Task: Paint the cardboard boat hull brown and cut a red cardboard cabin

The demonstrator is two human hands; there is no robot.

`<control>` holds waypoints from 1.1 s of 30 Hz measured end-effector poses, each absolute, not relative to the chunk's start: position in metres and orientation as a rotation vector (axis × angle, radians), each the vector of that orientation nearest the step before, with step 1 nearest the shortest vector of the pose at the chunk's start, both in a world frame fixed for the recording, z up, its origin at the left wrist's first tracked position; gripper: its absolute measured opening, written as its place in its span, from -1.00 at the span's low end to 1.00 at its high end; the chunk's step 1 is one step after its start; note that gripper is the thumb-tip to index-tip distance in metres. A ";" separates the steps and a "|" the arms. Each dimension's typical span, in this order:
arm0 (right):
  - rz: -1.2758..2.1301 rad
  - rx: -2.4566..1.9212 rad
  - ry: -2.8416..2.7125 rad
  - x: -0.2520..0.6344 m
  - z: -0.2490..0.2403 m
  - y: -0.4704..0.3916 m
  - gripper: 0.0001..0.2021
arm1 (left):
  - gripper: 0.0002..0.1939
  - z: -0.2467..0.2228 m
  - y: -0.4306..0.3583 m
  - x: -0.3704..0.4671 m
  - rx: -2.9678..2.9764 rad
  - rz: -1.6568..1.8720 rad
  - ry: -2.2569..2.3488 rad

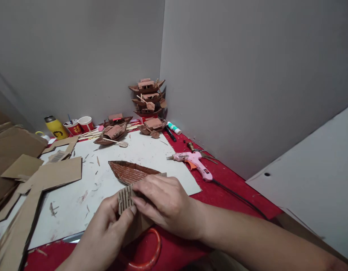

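A piece of corrugated cardboard (124, 199), its ridges bared on one face, is between my two hands at the near edge of the white board. My left hand (113, 222) grips its left end, thumb lying on the ridged face. The fingers of my right hand (165, 203) are closed on its upper edge and cover much of it. Just beyond my hands lies a brown model boat hull (131, 171) with a ridged inside, partly hidden by my right hand. An orange-red ring-shaped handle (155, 248) shows below the cardboard; what it belongs to is hidden.
A pink glue gun (192, 162) with a black cord lies at right, near pliers (209, 157). Finished model boats (147, 88) are stacked at the back corner. Cut cardboard (61, 173) covers the left side. Paper cups (86, 123) and a yellow bottle (55, 128) stand behind.
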State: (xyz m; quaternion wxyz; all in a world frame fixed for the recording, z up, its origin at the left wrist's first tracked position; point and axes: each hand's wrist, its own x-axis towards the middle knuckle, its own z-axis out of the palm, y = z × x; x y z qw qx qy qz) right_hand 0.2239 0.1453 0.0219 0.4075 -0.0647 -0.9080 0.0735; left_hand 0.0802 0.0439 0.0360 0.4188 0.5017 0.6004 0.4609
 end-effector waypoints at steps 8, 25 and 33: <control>0.077 -0.137 -2.299 0.222 0.018 0.144 -0.83 | -0.77 0.029 0.044 0.085 1.248 1.170 1.536; 0.232 -0.073 -2.084 0.219 0.012 0.149 -0.81 | -0.73 0.031 0.043 0.075 1.028 1.216 1.570; 0.537 -0.320 -1.707 0.229 0.022 0.154 -0.87 | -0.41 0.047 0.043 0.066 0.630 1.587 1.344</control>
